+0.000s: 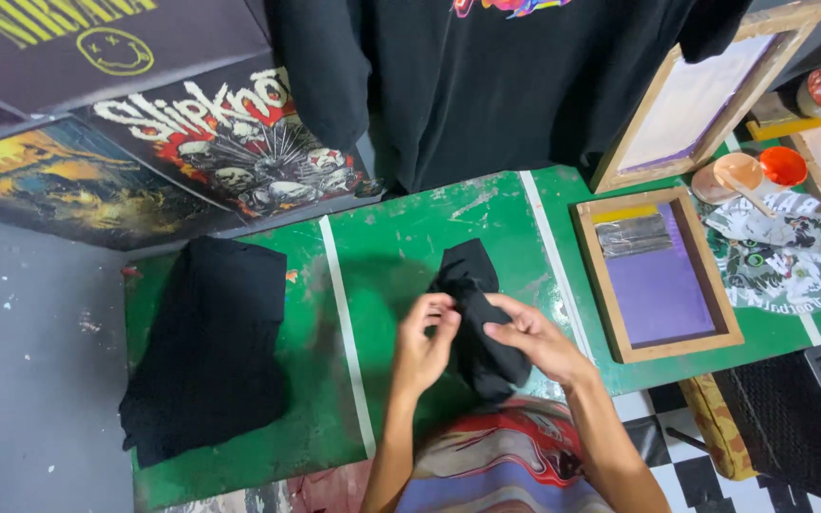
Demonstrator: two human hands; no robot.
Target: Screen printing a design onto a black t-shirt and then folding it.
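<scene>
A bunched black garment [472, 285] lies on the green table [401, 237] in the middle, just in front of me. My left hand [425, 344] pinches its left edge with thumb and fingers. My right hand [529, 337] grips the cloth from the right side, fingers curled over the fabric. Both hands hold the same piece near its lower half, with its upper part resting on the table.
A folded stack of black cloth [211, 351] lies at the table's left. A wooden printing screen [658, 275] lies flat at the right, another [705, 95] leans behind it. Printed black shirts [239, 142] hang at the back. Small cups [762, 171] stand far right.
</scene>
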